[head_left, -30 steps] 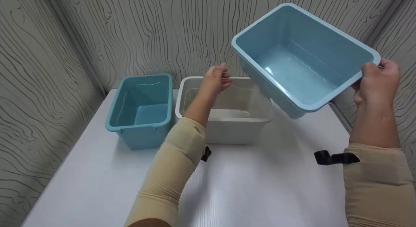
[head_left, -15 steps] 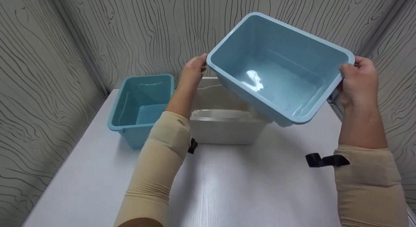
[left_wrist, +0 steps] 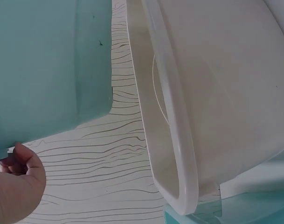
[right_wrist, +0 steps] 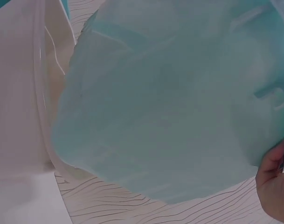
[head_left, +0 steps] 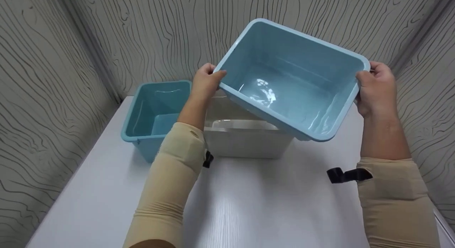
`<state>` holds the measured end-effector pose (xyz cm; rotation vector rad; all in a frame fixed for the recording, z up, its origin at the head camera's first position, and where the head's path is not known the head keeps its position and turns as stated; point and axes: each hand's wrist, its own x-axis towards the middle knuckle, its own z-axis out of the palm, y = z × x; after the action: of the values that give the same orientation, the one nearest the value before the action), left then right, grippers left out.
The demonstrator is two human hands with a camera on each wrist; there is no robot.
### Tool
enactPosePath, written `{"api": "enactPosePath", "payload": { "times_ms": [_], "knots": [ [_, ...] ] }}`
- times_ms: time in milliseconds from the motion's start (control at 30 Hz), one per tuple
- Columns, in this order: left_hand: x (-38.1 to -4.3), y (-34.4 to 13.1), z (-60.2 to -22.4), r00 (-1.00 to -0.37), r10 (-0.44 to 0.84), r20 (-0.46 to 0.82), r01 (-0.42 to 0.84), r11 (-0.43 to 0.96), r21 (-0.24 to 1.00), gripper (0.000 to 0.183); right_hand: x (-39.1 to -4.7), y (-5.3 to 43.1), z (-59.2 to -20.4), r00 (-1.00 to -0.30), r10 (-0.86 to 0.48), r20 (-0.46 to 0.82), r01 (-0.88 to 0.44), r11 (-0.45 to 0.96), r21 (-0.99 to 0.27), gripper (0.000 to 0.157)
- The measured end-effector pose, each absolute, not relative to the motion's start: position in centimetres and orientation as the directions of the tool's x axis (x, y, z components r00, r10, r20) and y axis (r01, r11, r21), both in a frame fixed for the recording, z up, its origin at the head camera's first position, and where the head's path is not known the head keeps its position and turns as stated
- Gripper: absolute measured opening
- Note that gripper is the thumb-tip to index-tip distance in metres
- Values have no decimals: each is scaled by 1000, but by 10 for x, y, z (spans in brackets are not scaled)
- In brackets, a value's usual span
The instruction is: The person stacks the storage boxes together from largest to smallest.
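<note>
Light-blue bin point(head_left: 291, 84) tilted at upper right, gripped by your left hand point(head_left: 206, 84) and right hand point(head_left: 379, 90). Uneven lowering could have jarred the white bin point(head_left: 245, 144) at centre.

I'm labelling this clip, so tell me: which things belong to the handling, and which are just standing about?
In the handling:
light blue bin, held tilted
left hand, gripping its rim
right hand, gripping its rim

Seemingly just standing about, neither hand on them:
white bin, on the table
teal bin, left of it
</note>
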<state>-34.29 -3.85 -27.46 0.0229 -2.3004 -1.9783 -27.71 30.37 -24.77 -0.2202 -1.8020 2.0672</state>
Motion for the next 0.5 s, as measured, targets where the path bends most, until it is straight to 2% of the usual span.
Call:
{"api": "enactPosePath", "payload": {
  "times_ms": [333, 500],
  "knots": [
    [-340, -43, -278, -997, -72, 22, 16, 90, 996, 3, -284, 297, -251, -907, 406, 111, -152, -71, -986, 26],
    [-337, -42, -280, -991, -131, 41, 31, 80, 996, 13, -287, 296, -252, -913, 393, 107, -140, -57, -988, 25]
  ]
}}
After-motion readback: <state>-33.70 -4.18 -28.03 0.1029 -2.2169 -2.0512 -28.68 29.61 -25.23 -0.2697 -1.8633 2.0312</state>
